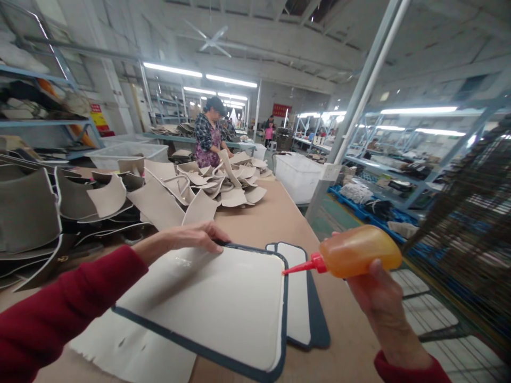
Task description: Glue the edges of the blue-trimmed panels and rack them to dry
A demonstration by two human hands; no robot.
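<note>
A white panel with a dark blue border is held up at a slant over the table. My left hand grips its far edge, thumb on the white face and the other fingers partly hidden behind. In my right hand is a squeeze bottle of amber liquid, lying nearly level with its red nozzle pointing left. The nozzle tip meets the panel's right edge, where a thin wet-looking line runs along the border. Similar dark-edged white pieces lie on the table just behind, to the right.
Curved beige panels pile up at the table's far end, with larger stacked ones at left. A ragged white sheet lies under the held panel. A metal post stands at the table's right edge. Farther back, a person works.
</note>
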